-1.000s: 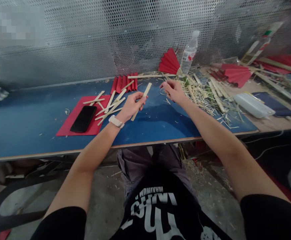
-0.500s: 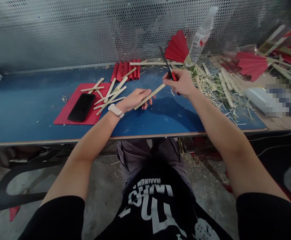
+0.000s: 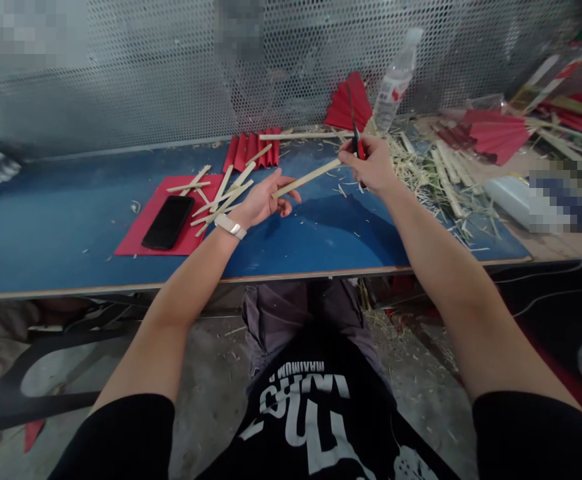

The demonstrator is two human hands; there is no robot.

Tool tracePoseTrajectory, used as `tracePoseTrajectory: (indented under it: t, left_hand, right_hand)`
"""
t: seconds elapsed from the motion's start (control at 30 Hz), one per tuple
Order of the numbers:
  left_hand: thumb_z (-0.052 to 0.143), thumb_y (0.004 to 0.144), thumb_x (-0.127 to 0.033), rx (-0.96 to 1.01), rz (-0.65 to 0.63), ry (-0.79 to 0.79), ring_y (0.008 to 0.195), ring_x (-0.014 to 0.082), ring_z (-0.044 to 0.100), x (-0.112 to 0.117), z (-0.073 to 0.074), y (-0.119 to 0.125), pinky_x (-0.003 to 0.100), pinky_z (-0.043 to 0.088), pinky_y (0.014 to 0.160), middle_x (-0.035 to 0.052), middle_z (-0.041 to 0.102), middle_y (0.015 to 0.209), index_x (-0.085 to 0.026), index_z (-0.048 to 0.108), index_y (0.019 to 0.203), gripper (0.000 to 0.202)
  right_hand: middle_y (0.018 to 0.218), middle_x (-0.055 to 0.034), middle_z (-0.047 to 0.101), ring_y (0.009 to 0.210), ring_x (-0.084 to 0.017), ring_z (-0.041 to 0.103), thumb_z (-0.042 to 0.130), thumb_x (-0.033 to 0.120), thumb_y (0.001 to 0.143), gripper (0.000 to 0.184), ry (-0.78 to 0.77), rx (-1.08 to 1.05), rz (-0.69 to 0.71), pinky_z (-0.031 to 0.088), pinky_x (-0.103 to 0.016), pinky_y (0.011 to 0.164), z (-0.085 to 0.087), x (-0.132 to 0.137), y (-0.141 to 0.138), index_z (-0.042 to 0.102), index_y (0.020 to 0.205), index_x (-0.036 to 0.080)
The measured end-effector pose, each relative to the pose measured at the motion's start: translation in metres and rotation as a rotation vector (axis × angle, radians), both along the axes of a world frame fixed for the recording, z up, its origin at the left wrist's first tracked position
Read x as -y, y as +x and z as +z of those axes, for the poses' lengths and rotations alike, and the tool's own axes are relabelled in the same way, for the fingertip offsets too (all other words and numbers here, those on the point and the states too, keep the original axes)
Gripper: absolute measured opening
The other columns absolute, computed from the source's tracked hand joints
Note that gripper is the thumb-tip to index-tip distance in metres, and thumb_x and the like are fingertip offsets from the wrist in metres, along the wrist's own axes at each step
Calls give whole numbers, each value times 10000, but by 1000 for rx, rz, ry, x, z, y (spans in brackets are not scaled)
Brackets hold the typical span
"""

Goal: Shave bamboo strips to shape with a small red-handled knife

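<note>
A pale bamboo strip (image 3: 315,175) slants between my two hands above the blue tabletop. Its upper end is pinched by my right hand (image 3: 371,163), which also keeps hold of black-and-red scissors (image 3: 355,127), blades pointing up. The lower end of the strip lies against the palm side of my left hand (image 3: 268,198), whose thumb is raised off it and whose fingers are apart. Left of that hand, several short cut strips (image 3: 228,195) lie loosely crossed, some on a red sheet (image 3: 131,237). Behind them stands pleated red paper (image 3: 251,152).
A black phone (image 3: 168,222) rests on the red sheet. At the back are a red paper fan (image 3: 348,103) and a plastic bottle (image 3: 395,83). Shavings (image 3: 413,167) heap on the right, beside another red fan (image 3: 498,133). A perforated metal panel (image 3: 171,80) closes off the rear.
My right hand has moved slightly right, taking the strip with it, and the scissors now point more upright. My left thumb has lifted from the strip, which has slid through that hand.
</note>
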State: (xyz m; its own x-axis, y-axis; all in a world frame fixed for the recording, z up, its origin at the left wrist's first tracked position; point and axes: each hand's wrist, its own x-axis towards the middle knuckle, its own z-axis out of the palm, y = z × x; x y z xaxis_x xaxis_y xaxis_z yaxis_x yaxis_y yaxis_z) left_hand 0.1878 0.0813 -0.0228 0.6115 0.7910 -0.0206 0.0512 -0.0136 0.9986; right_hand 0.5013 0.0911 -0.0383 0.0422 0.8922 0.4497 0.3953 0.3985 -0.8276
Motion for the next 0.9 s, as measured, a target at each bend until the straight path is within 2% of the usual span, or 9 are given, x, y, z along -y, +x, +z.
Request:
tracePoseTrajectory:
  t: [0.13,0.27,0.4,0.53,0.63,0.77,0.9]
  left_hand:
    - [450,1164,-551,143,163,32,601,125,698,-8,-4,-2,258,536,561,89,787,961,-171,718,1297,483]
    - [387,1156,-659,122,211,79,653,159,745,-14,-4,-5,273,569,584,99,792,936,-170,753,1309,630]
    - [421,1129,-736,123,201,173,821,238,834,-18,-6,-7,312,655,699,126,795,880,-134,797,1323,736]
    - [451,1110,-758,172,127,251,1036,317,873,-21,-10,-10,382,700,834,166,822,959,-112,815,1302,767]
    - [455,1097,-776,203,73,233,1126,334,868,-23,-11,-11,416,705,919,168,844,1000,-127,825,1278,769]
    - [451,1105,-751,219,82,196,1163,339,860,-21,-10,-10,453,702,983,147,857,1002,-164,831,1260,716]
    - [500,1104,-714,262,64,149,1215,369,844,-13,-7,-7,513,686,1050,176,862,1158,-172,819,1265,649]
  right_hand:
    - [806,-49,691,576,-183,605,873,926,739,743,1,-156,-25,475,-357,466,-9,-12,7,756,1095,284]
    - [740,-13,625,503,-143,509,885,926,729,732,-3,-187,-22,443,-351,437,-11,-14,7,729,1049,287]
    - [725,-4,590,478,-137,473,880,948,709,743,7,-213,-32,409,-360,419,-12,-16,7,709,1013,292]
    - [730,-10,579,492,-146,503,839,942,776,722,25,-186,-53,403,-359,442,-16,-20,11,714,1049,286]
    - [745,-21,582,518,-157,534,812,928,824,712,32,-158,-72,406,-354,466,-20,-23,13,716,1089,275]
    - [778,-32,602,532,-155,548,812,907,846,693,56,-140,-92,410,-344,471,-23,-27,14,718,1094,267]
    - [816,-46,643,547,-157,558,815,886,859,675,51,-174,-133,422,-339,458,-20,-26,14,731,1105,263]
